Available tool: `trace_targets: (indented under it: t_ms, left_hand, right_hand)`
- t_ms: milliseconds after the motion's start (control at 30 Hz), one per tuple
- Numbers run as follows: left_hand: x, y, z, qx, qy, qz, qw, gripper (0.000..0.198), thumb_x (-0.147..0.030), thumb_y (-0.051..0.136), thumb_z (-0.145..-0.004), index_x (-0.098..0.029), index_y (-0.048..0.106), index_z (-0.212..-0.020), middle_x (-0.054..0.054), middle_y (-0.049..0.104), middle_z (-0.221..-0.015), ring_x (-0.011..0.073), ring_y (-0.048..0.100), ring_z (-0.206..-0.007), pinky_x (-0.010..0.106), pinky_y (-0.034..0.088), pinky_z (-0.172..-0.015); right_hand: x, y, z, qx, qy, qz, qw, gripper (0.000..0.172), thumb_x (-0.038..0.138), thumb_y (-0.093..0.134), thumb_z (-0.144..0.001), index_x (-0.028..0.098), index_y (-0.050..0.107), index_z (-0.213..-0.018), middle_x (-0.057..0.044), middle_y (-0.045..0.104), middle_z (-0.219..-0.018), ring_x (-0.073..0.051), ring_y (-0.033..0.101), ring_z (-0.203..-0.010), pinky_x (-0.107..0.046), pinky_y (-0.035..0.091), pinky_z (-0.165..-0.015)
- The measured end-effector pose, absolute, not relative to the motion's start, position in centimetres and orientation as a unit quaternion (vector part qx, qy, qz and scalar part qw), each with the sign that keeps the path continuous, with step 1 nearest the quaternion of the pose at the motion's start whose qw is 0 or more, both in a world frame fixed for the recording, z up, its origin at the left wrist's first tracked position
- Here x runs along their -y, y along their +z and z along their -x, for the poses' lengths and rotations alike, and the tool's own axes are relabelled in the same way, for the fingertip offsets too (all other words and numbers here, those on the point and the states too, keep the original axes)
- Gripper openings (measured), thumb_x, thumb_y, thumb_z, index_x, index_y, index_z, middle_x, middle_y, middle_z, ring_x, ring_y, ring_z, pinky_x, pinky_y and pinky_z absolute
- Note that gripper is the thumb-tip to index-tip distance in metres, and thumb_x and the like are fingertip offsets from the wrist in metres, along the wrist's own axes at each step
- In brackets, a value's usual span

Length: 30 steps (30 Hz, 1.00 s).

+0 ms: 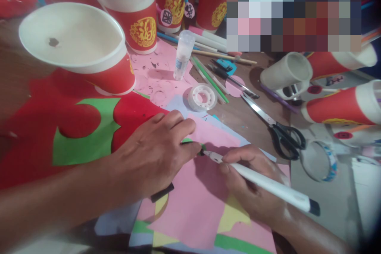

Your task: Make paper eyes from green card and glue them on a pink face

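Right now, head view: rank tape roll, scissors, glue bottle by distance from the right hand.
From the right hand, holding the white pen:
1. Scissors, just up and right.
2. Tape roll, up-left, mid-table.
3. Glue bottle, farther back by the cups.

A white pen point(268, 184) lies over pink paper point(196, 202), beside red cups point(131, 20) with gold emblems.
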<state>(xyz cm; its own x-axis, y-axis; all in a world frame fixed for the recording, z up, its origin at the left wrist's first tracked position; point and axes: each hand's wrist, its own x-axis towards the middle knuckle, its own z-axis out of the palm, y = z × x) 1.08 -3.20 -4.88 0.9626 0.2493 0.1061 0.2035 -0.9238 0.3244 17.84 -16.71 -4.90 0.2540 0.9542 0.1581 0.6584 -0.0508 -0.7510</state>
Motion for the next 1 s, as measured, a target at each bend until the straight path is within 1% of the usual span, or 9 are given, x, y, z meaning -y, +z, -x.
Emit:
trace_targets:
  t_ms: [200, 267, 400, 567, 800, 1000]
  left_hand:
    - [3.17, -4.82, -1.06, -0.11, 0.068, -0.978, 0.163, 0.035, -0.006, 0.037, -0.086, -0.02, 0.068, -0.095, 0.009, 0.057, -0.097, 0.0256, 0.05, -0.088, 0.039, 0.047, -0.07]
    - [3.19, -4.88, -1.08, -0.107, 0.076, -0.978, 0.159, 0.034, -0.006, 0.038, -0.086, -0.02, 0.068, -0.094, 0.009, 0.057, -0.096, 0.0258, 0.05, -0.087, 0.039, 0.047, -0.068]
    - [3.28, -4.94, -1.11, -0.106, 0.083, -0.979, 0.152, 0.034, -0.007, 0.038, -0.086, -0.019, 0.068, -0.093, 0.01, 0.057, -0.096, 0.0265, 0.051, -0.085, 0.038, 0.046, -0.065]
    - [3.13, -4.86, -1.18, -0.105, 0.068, -0.981, 0.151, 0.036, -0.005, 0.036, -0.085, -0.02, 0.068, -0.093, 0.009, 0.057, -0.096, 0.026, 0.052, -0.086, 0.038, 0.047, -0.066]
    - [3.24, -4.98, -1.02, -0.1, 0.088, -0.982, 0.137, 0.036, -0.005, 0.035, -0.085, -0.019, 0.067, -0.093, 0.008, 0.056, -0.094, 0.0238, 0.05, -0.084, 0.038, 0.047, -0.068]
    - [3.57, -4.84, -0.88, -0.099, 0.085, -0.983, 0.13, 0.037, -0.004, 0.032, -0.087, -0.018, 0.066, -0.091, 0.009, 0.056, -0.096, 0.0252, 0.051, -0.086, 0.039, 0.048, -0.068]
  right_hand:
    - [16.44, -4.77, -17.94, 0.604, 0.192, 0.684, 0.361, 0.016, 0.014, 0.055, -0.078, 0.029, 0.051, -0.081, 0.007, 0.062, -0.057, -0.014, 0.06, -0.043, -0.025, 0.049, -0.043]
    - [16.44, -4.64, -18.0, 0.613, 0.194, 0.678, 0.357, 0.017, 0.013, 0.055, -0.077, 0.029, 0.051, -0.082, 0.007, 0.062, -0.056, -0.014, 0.06, -0.043, -0.025, 0.048, -0.042]
    - [16.5, -4.54, -18.08, 0.615, 0.194, 0.676, 0.356, 0.018, 0.012, 0.055, -0.077, 0.029, 0.051, -0.081, 0.008, 0.057, -0.052, -0.012, 0.056, -0.039, -0.023, 0.045, -0.04]
    - [16.44, -4.79, -17.99, 0.603, 0.204, 0.672, 0.379, 0.015, 0.014, 0.056, -0.078, 0.028, 0.052, -0.082, 0.007, 0.062, -0.058, -0.012, 0.059, -0.042, -0.023, 0.049, -0.043]
    - [16.02, -4.36, -18.0, 0.624, 0.191, 0.674, 0.346, 0.016, 0.012, 0.056, -0.077, 0.027, 0.05, -0.08, 0.005, 0.063, -0.058, -0.012, 0.061, -0.045, -0.022, 0.049, -0.044]
    - [16.01, -4.18, -18.35, 0.644, 0.19, 0.649, 0.358, 0.02, 0.01, 0.054, -0.076, 0.028, 0.05, -0.084, 0.005, 0.063, -0.057, -0.014, 0.059, -0.043, -0.024, 0.046, -0.041]
